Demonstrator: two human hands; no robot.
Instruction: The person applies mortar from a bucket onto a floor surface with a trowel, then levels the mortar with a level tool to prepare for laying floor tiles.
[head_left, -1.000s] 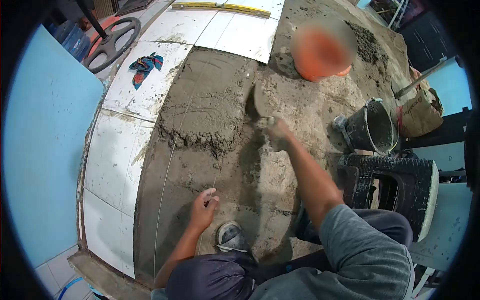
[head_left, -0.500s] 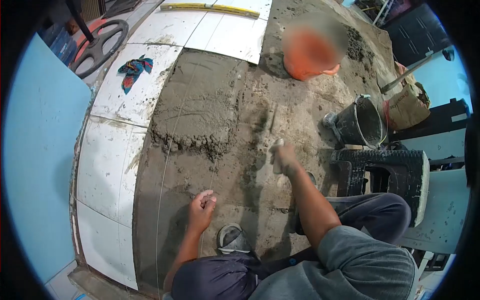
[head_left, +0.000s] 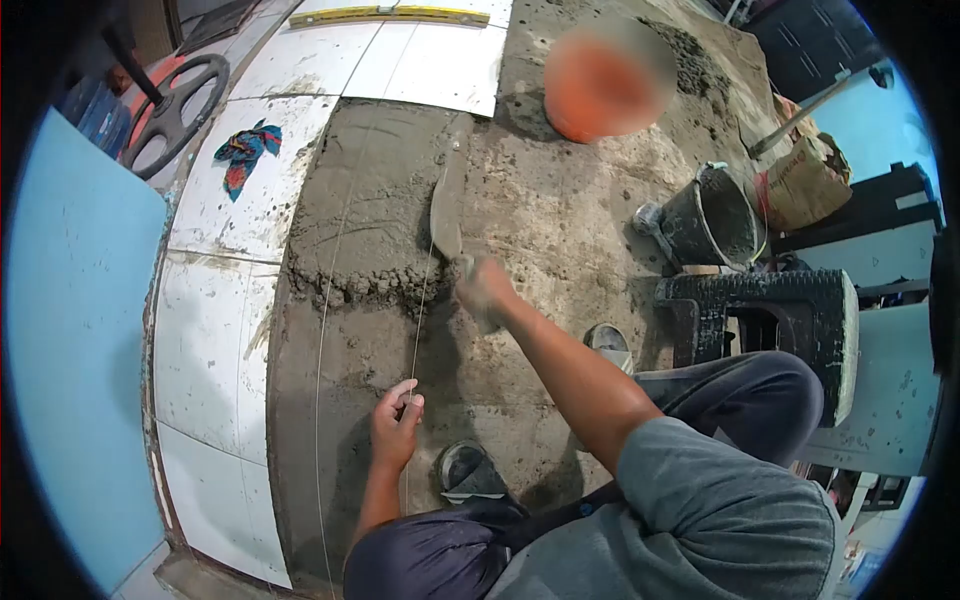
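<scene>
My right hand [head_left: 485, 293] is closed round the handle of a trowel [head_left: 446, 218]. The long blade points away from me, along the right edge of a bed of wet mortar [head_left: 375, 215], whose near edge is crumbly. Lower down, my left hand [head_left: 396, 425] pinches a thin string [head_left: 421, 315] between thumb and fingers. That string runs over the mortar, and a second string [head_left: 322, 400] stretches parallel to its left. White floor tiles [head_left: 205, 340] border the mortar on the left and at the far end.
A yellow spirit level [head_left: 390, 15] lies on the far tiles, with a coloured rag [head_left: 247, 158] nearer. An orange bucket [head_left: 590, 95] stands beyond the mortar. To the right are a black bucket [head_left: 705, 220], a paper sack [head_left: 808, 185] and a black stool [head_left: 755, 300].
My right hand has swung left with the trowel, from the bare floor to the mortar's right edge. My left hand stays near the same string. The view has shifted slightly.
</scene>
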